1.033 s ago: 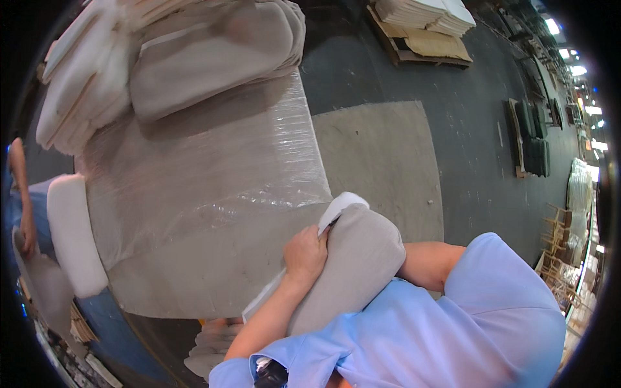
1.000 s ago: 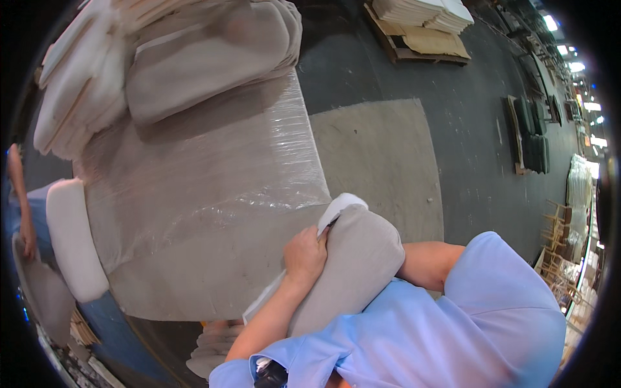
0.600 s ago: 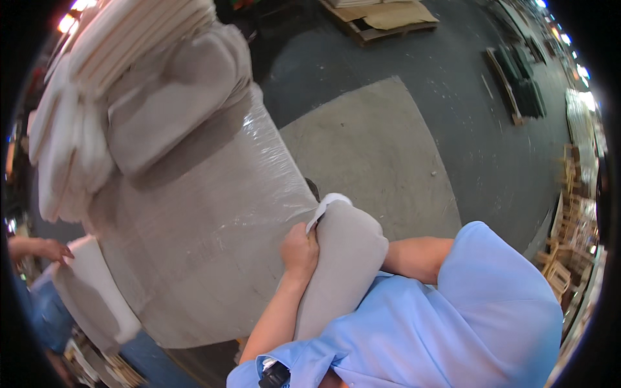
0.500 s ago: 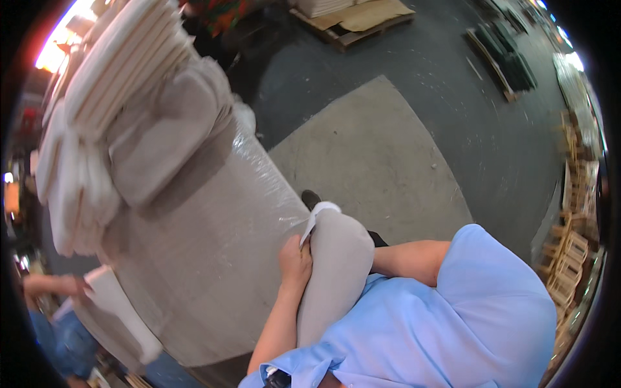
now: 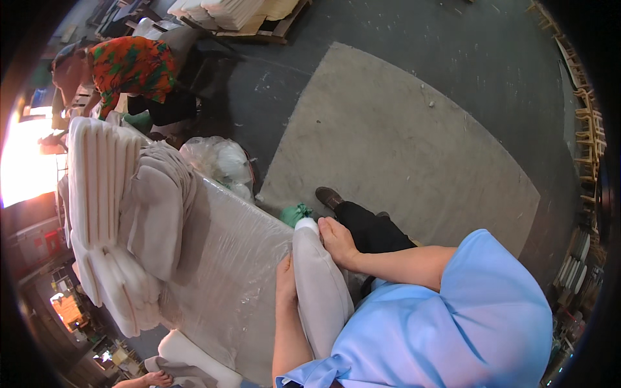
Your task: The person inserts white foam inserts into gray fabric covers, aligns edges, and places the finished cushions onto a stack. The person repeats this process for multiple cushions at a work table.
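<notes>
A grey cushion (image 5: pixel 321 294) leans against my body at the table's edge, with white padding showing at its far tip. My left hand (image 5: pixel 285 279) grips its left side, fingers partly hidden behind the fabric. On the other side, near the white tip, my right hand (image 5: pixel 336 242) is closed on the cover's edge. The plastic-covered table (image 5: pixel 226 258) lies to the left of the cushion. On it, a stack of white padded inserts (image 5: pixel 97 181) stands beside a pile of grey cushion covers (image 5: pixel 158 213).
A person in a patterned orange shirt (image 5: pixel 132 68) bends over at the table's far end. At the lower left, another person's hand (image 5: pixel 157 379) touches grey fabric beside a white insert (image 5: pixel 194 359). Clear plastic bags (image 5: pixel 223 161) and a green bundle (image 5: pixel 295 214) sit beyond the table edge.
My view has swung left. My right hand, hidden before behind the cushion, now shows near its tip. The white flap that stood up there no longer shows, and the cushion tilts further left.
</notes>
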The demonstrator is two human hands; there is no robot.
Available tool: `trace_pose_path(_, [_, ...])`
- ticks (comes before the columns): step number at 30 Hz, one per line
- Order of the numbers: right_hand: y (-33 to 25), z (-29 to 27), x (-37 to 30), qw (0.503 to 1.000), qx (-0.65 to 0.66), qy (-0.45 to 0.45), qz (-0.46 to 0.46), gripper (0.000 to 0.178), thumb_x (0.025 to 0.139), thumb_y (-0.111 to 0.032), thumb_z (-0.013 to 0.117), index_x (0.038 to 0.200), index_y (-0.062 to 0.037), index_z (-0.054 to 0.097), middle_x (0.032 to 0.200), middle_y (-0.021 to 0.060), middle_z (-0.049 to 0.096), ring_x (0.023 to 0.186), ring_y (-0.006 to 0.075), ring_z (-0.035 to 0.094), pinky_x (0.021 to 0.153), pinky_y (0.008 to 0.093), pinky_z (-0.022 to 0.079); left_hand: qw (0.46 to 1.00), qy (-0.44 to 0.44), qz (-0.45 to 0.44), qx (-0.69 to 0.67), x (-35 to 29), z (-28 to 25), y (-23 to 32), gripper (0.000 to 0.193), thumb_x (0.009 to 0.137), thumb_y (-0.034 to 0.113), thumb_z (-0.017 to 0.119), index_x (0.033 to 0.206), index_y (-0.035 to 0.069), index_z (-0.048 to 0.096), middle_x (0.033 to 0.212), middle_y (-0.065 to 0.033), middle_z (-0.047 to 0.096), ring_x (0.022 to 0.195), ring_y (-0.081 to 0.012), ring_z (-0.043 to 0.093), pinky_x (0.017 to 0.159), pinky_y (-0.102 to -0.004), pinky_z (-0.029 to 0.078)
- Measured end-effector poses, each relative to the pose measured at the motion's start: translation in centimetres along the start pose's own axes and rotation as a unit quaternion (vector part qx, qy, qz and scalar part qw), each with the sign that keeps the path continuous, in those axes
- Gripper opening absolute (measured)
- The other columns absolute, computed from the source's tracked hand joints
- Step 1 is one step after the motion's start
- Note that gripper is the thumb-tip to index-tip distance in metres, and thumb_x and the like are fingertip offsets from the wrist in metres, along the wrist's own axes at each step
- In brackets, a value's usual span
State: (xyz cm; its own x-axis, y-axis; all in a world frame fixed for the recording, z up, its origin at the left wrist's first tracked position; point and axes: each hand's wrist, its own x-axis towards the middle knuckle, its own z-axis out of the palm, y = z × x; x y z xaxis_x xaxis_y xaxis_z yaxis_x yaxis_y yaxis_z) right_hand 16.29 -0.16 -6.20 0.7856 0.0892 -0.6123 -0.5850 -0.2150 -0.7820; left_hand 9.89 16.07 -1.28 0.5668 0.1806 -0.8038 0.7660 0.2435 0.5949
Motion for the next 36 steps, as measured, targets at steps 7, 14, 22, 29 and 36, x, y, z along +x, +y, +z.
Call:
trace_pose_path(7, [0.2, -0.3, 0.5, 0.998, -0.058, -0.021, -0.013, 0.036, 0.112, -0.041, 0.044, 0.118, -0.0078, 0.059, 0.105, 0.0266, 0.071, 0.103, 0.0513, 0.066, 0.086, 0.0566, 0.051, 0.941, 0.164, 0.196, 0.224, 0.8, 1.4, -2.5, 0.036, 0.114, 0.029, 0.055, 0.108, -0.002, 0.072, 0.09, -0.014, 0.073, 0.077, -0.0204, 0.066, 0.072, -0.0374, 0.052])
trace_pose_path(14, [2.2, -0.1, 1.0, 0.996, -0.068, -0.052, -0.03, 0.028, 0.112, -0.034, 0.046, 0.119, -0.0095, 0.056, 0.103, 0.0261, 0.071, 0.1, 0.0519, 0.067, 0.082, 0.0564, 0.052, 0.905, 0.248, 0.236, 0.253, 0.6, 4.1, -0.6, 0.036, 0.112, 0.028, 0.056, 0.093, 0.0, 0.065, 0.079, -0.0198, 0.064, 0.07, -0.0324, 0.058, 0.068, -0.043, 0.048])
trace_pose_path(22, [2.8, 0.0, 0.8, 0.994, 0.015, -0.097, 0.041, 0.034, 0.102, -0.036, 0.067, 0.115, -0.0092, 0.051, 0.097, 0.0274, 0.071, 0.091, 0.0484, 0.07, 0.077, 0.0533, 0.053, 0.889, 0.247, 0.262, 0.282, 1.5, 4.0, -0.6, 0.036, 0.111, 0.028, 0.057, 0.089, 0.0, 0.063, 0.075, -0.0201, 0.06, 0.066, -0.0354, 0.054, 0.066, -0.0442, 0.046])
trace_pose_path(29, [2.4, -2.4, 2.3, 0.979, -0.183, -0.082, -0.031, 0.03, 0.106, -0.026, 0.059, 0.132, -0.0126, 0.053, 0.096, 0.023, 0.073, 0.087, 0.0434, 0.072, 0.076, 0.05, 0.056, 0.815, 0.267, 0.403, 0.32, 0.3, 3.1, 0.0, 0.022, 0.102, 0.02, 0.067, 0.085, 0.006, 0.064, 0.08, -0.0153, 0.06, 0.073, -0.0391, 0.06, 0.065, -0.0487, 0.047])
trace_pose_path(36, [-11.6, -5.7, 8.1, 0.897, -0.177, -0.356, -0.194, 0.021, 0.1, -0.02, 0.068, 0.114, -0.0057, 0.075, 0.099, 0.0111, 0.072, 0.092, 0.0203, 0.067, 0.084, 0.0345, 0.053, 0.791, 0.284, 0.445, 0.308, -0.7, 3.8, -0.4, 0.02, 0.098, 0.018, 0.072, 0.083, 0.007, 0.063, 0.078, -0.0135, 0.058, 0.072, -0.0373, 0.059, 0.063, -0.0475, 0.047])
